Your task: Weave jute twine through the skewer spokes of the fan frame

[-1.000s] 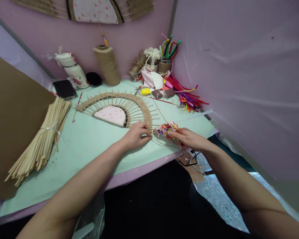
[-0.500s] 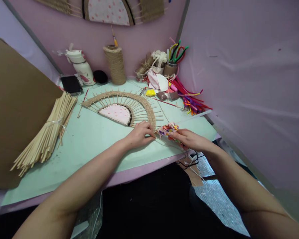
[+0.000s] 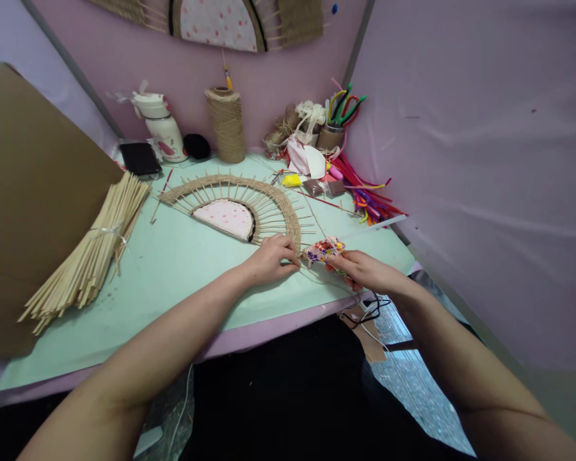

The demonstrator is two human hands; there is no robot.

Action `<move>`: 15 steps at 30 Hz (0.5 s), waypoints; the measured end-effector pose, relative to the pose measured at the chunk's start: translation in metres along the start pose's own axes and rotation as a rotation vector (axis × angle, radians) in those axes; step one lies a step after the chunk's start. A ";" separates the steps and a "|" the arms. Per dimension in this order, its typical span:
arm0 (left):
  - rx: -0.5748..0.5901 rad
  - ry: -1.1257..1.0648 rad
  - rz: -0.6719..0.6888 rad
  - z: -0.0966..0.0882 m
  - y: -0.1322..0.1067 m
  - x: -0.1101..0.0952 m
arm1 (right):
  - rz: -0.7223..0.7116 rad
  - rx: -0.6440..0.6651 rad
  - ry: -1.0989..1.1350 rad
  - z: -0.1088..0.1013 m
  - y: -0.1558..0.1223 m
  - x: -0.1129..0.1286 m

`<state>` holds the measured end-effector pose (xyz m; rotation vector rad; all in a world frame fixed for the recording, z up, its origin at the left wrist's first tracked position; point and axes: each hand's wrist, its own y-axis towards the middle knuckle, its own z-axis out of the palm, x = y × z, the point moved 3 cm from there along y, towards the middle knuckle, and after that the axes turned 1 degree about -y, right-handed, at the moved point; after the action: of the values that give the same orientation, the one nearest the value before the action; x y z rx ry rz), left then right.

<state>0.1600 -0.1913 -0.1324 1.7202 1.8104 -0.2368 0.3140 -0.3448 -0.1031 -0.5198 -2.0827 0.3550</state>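
A half-round fan of thin sticks with a woven twine band [image 3: 294, 221] lies on the table. At its middle is a pink spotted half-disc [image 3: 225, 218] with a dark edging. My left hand [image 3: 274, 256] rests at the fan's near right corner, thumb and fingers pinched on the band's end. In my right hand [image 3: 362, 267] is a flower-patterned glue gun [image 3: 322, 250], its nozzle pointing left at that corner. From its back sticks out a translucent glue stick [image 3: 379, 225]. The exact contact at the nozzle is too small to see.
On the left lie a tied bundle of sticks [image 3: 93, 250] and a brown board [image 3: 38, 211]. Along the back stand a white bottle [image 3: 166, 131], a twine spool [image 3: 226, 125] and a tool pot [image 3: 330, 136]. Bright pipe cleaners [image 3: 372, 198] lie at right.
The view has shifted slightly. Both hands and the glue gun keep their places at the fan's corner.
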 end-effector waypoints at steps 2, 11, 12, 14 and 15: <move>0.004 0.003 0.003 0.000 0.000 0.000 | 0.017 -0.001 0.004 0.000 0.000 0.000; 0.001 -0.030 -0.003 0.001 0.000 0.001 | 0.004 -0.004 -0.029 0.000 -0.001 0.003; 0.000 -0.032 -0.004 0.001 0.000 0.001 | 0.003 -0.004 -0.033 0.000 -0.002 0.004; -0.002 -0.026 -0.005 0.001 0.000 0.000 | 0.002 -0.006 -0.042 -0.001 -0.002 0.005; -0.004 -0.020 -0.005 0.001 0.000 0.000 | 0.002 -0.007 -0.046 -0.001 -0.002 0.006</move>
<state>0.1600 -0.1917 -0.1334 1.7050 1.7999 -0.2520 0.3113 -0.3438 -0.0976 -0.5221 -2.1284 0.3640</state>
